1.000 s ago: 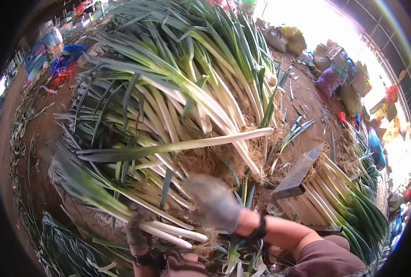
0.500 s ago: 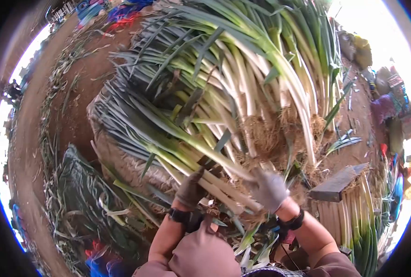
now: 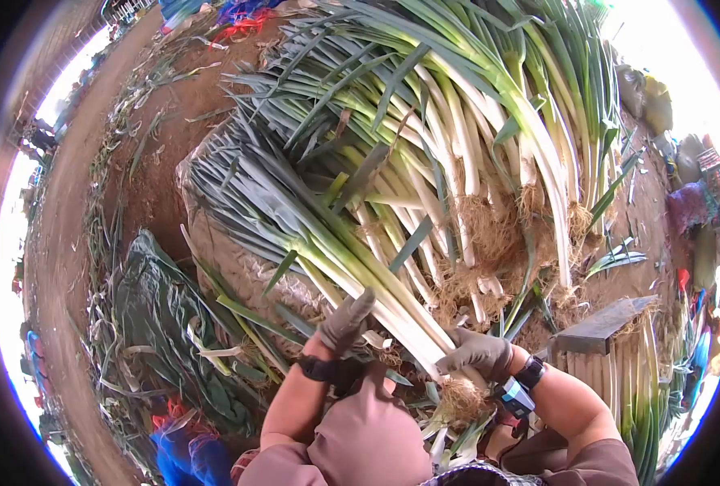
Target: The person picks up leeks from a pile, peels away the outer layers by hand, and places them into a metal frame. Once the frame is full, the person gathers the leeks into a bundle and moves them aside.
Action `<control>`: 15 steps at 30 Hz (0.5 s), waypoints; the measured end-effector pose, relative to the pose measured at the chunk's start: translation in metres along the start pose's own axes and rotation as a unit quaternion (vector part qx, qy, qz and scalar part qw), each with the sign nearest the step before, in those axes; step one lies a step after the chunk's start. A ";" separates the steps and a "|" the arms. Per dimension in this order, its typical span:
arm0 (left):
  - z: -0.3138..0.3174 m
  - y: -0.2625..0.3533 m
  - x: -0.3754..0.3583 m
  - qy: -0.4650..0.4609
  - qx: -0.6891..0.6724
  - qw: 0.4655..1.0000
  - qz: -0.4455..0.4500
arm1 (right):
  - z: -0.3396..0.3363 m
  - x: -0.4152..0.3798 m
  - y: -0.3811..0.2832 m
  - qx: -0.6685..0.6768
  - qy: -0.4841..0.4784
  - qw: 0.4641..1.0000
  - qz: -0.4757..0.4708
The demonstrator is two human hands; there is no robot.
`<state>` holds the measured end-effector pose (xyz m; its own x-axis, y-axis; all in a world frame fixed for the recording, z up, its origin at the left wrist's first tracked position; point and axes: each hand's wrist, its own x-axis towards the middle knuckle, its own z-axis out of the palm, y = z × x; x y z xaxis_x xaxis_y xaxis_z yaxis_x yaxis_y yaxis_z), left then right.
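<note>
Both my hands wear greyish gloves and are on a small bundle of leeks [image 3: 396, 312] lying slantwise in front of me, leaves to the upper left and roots toward me. My right hand [image 3: 477, 354] is closed around the white ends just above the hairy roots [image 3: 463, 394]. Farther up the stalks, my left hand [image 3: 344, 326] holds the bundle from its near side, thumb up; its other fingers are partly hidden. Beyond lies a large heap of leeks [image 3: 457, 154], with roots turned toward me and to the right.
A flat-topped grey block [image 3: 598, 328] rests by more leeks [image 3: 647, 413] at the right. Dark green plastic sheeting [image 3: 161, 316] lies at the left, with a blue bag [image 3: 186, 454] below it. Leaf scraps litter the brown soil [image 3: 153, 174].
My right hand has come down and closed around the white ends near the roots. The leeks now lie together as a tighter bundle. The view has shifted slightly.
</note>
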<state>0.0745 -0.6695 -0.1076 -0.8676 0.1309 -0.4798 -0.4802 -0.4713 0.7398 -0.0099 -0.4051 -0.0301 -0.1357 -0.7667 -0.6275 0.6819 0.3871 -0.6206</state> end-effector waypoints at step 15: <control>0.140 0.128 -0.073 -0.055 0.561 0.561 0.606 | 0.080 -0.145 -0.041 0.064 0.052 0.985 -0.150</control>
<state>0.0584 -0.6174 0.0879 -0.6175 0.3901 0.6830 0.7460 0.5658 0.3513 0.0396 -0.3508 0.1236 -0.4127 -0.7778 -0.4740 0.6838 0.0791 -0.7253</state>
